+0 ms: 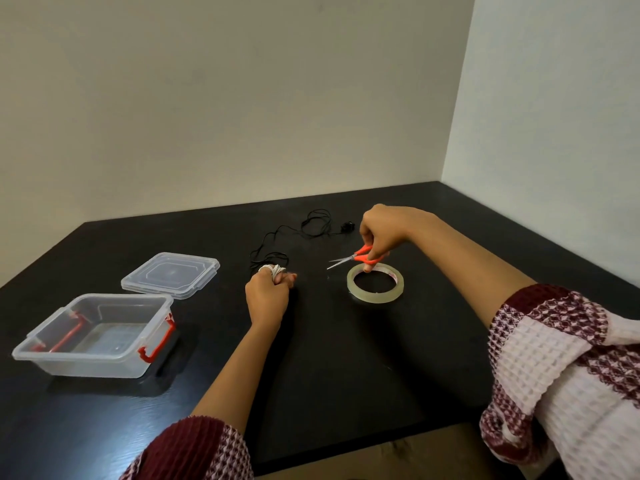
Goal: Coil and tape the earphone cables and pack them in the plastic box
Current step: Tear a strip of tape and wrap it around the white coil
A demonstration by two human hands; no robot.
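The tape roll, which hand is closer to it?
Right. The right hand, holding orange scissors, is just above the tape roll's far rim. The left hand, gripping a white coiled cable, sits off to its left, apart.

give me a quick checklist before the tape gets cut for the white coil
1. White coil gripped in left hand: ok.
2. Scissors held in right hand: ok.
3. Tape roll within reach, flat under the scissors: ok.
4. Strip of tape pulled free: cannot tell.
5. Plastic box open, lid set behind it: ok.
6. Black cable coiled: not ok, loose on the table.
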